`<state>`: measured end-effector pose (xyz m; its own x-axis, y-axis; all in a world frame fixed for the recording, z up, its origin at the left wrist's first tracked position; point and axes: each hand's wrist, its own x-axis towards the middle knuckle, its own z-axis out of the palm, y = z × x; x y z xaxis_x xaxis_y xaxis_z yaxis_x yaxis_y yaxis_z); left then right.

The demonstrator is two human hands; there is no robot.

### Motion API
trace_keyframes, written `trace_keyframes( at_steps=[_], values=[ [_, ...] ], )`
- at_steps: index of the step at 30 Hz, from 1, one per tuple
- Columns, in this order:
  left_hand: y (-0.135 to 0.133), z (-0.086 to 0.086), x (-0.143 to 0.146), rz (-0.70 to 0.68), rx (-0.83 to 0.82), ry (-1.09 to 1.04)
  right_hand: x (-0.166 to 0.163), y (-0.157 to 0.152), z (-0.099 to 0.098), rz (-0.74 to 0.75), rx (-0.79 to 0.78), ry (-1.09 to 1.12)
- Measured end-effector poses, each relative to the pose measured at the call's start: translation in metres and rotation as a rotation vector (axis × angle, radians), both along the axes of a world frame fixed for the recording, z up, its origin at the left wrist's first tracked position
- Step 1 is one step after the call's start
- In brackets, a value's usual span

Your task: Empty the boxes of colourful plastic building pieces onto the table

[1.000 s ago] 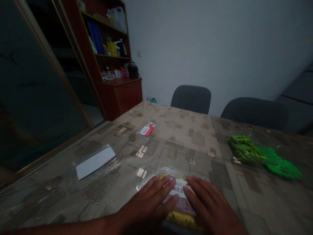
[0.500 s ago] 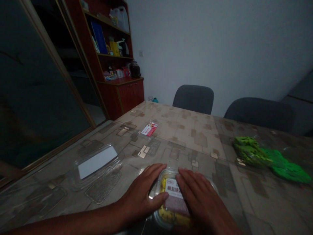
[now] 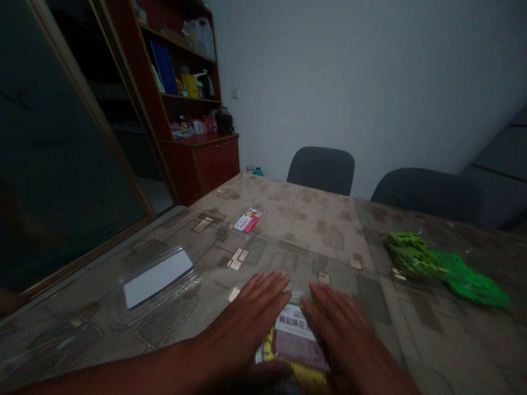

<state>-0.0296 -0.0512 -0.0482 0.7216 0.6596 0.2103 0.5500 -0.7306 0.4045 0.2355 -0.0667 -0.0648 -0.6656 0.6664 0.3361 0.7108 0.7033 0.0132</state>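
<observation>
A clear plastic food box [image 3: 302,351] with a white and purple printed label and yellow contents stands at the table's near edge, partly hidden under my hands. My left hand [image 3: 251,318] lies along its left side, fingers stretched out over the rim and the thumb low near the front. On the right side, my right hand [image 3: 346,323] rests with straight fingers along the lid's edge. The label shows between the two hands. Neither hand's fingers are wrapped round the box.
Left on the patterned table [image 3: 304,208] lies a clear plastic lid or tray with a white card [image 3: 158,277]. Farther back is a red and white card [image 3: 248,220]. Bright green bagged items [image 3: 436,263] lie at right. Two grey chairs [image 3: 321,170] stand behind the table.
My left hand has shifted forward over the box's left rim, and its thumb has moved off the label toward the front. My right hand has stayed on the right side.
</observation>
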Motion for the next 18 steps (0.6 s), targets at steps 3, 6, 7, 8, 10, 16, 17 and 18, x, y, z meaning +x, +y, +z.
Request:
trace_keyframes(
  at_steps=[3,6,7,8,10,16,17,18],
  values=[
    [0.002,-0.008,0.006,-0.025,-0.060,0.077,0.011,-0.004,-0.008,-0.089,0.067,0.011],
    [0.002,-0.008,0.012,0.001,-0.089,0.149,0.014,-0.005,-0.005,-0.090,0.040,-0.011],
    [0.002,-0.006,0.014,-0.006,-0.097,0.174,0.013,-0.005,-0.002,-0.083,0.009,-0.030],
    [0.001,-0.001,0.016,-0.012,-0.104,0.201,0.013,-0.004,0.001,-0.072,-0.026,-0.054],
    [0.002,0.011,0.019,-0.013,-0.123,0.259,0.011,-0.003,0.006,-0.060,-0.048,-0.084],
    [0.003,0.039,0.029,-0.042,-0.184,0.295,0.004,-0.006,0.008,-0.090,0.073,-0.187],
    [0.002,0.042,0.031,-0.041,-0.195,0.295,0.002,-0.006,0.010,-0.087,0.057,-0.202],
    [0.000,0.045,0.033,-0.030,-0.201,0.298,0.001,-0.007,0.014,-0.087,0.025,-0.208]
  ],
)
